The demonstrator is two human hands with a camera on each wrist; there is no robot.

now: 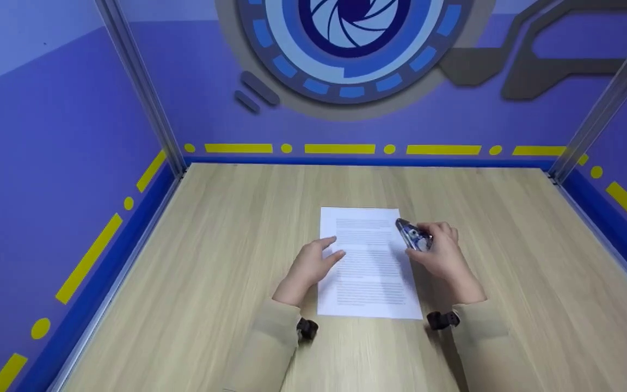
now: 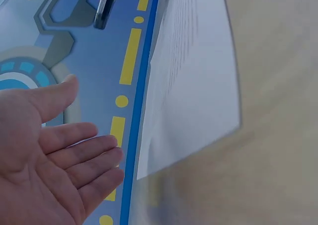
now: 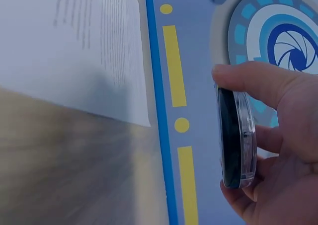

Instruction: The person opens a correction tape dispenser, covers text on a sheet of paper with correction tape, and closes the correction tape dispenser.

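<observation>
A printed sheet of paper (image 1: 370, 272) lies on the table, its lines of text facing up. Over its left edge my left hand (image 1: 313, 264) hovers with the fingers apart and nothing in them; the left wrist view shows the open palm (image 2: 54, 155). At the sheet's upper right, my right hand (image 1: 441, 253) pinches a correction tape dispenser (image 1: 416, 237) between thumb and fingers, held above the table. Seen edge-on in the right wrist view, the dispenser (image 3: 236, 138) has a dark side and a clear plastic casing.
The light wood table (image 1: 226, 218) carries the sheet. Blue-purple panels with yellow dashes (image 1: 339, 148) enclose it at the back and sides, with metal posts (image 1: 145, 81) at the corners. Black wrist cameras (image 1: 307, 329) sit on both sleeves.
</observation>
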